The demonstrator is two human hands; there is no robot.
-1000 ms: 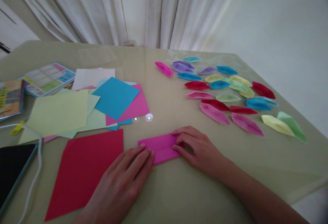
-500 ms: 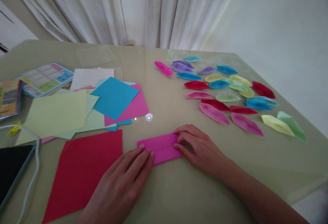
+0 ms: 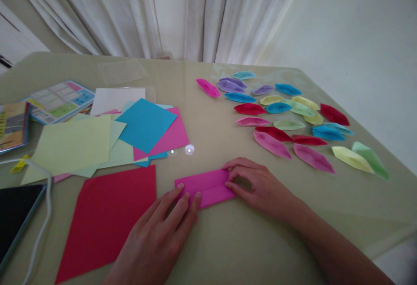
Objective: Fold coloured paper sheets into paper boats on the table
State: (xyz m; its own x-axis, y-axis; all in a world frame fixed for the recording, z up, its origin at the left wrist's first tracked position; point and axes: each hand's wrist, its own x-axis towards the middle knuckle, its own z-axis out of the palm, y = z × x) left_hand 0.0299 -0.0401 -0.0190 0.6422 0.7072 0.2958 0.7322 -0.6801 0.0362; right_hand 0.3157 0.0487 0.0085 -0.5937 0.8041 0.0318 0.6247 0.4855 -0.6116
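the pink strip (image 3: 210, 184) is lying on the table (image 3: 215, 250) between the two hands, a seam running along its length. the left hand (image 3: 159, 228) is pressing slightly spread fingers onto its left end; the right hand (image 3: 260, 185) is curling, thumb and forefinger seemingly pinching the right end. the person is probably folding or creasing that end, so the next move is likely calling for a firm left hold and careful right fingertips. to the left, a red sheet (image 3: 110, 215) is lying partly hidden by the left hand; beyond, loose sheets (image 3: 146, 124) are overlapping. farther right, small folded papers (image 3: 273, 145) are lying scattered.
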